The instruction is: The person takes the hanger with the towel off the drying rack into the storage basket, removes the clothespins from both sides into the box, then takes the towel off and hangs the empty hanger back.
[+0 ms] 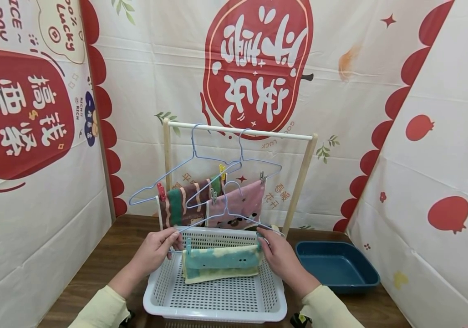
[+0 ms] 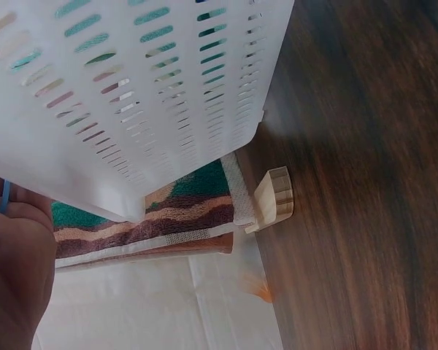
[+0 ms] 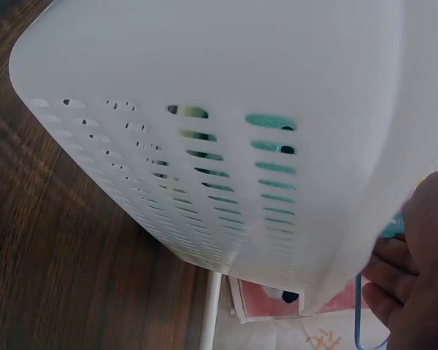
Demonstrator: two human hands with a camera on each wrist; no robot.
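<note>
A blue wire hanger is held over the white basket by both hands. My left hand pinches its left end, and my right hand grips the right end beside a clothespin largely covered by the fingers. From the hanger's bottom bar hangs a small teal and yellow towel, with a teal clothespin at its left corner. In the left wrist view, part of the left hand shows beside the basket wall. The right wrist view shows curled fingers of the right hand by a teal clothespin.
Behind the basket stands a rack with a white bar and wooden legs. On it hang two blue hangers, one with a striped brown-green towel, one with a pink towel, both clipped. A dark blue basin sits on the wooden table at right.
</note>
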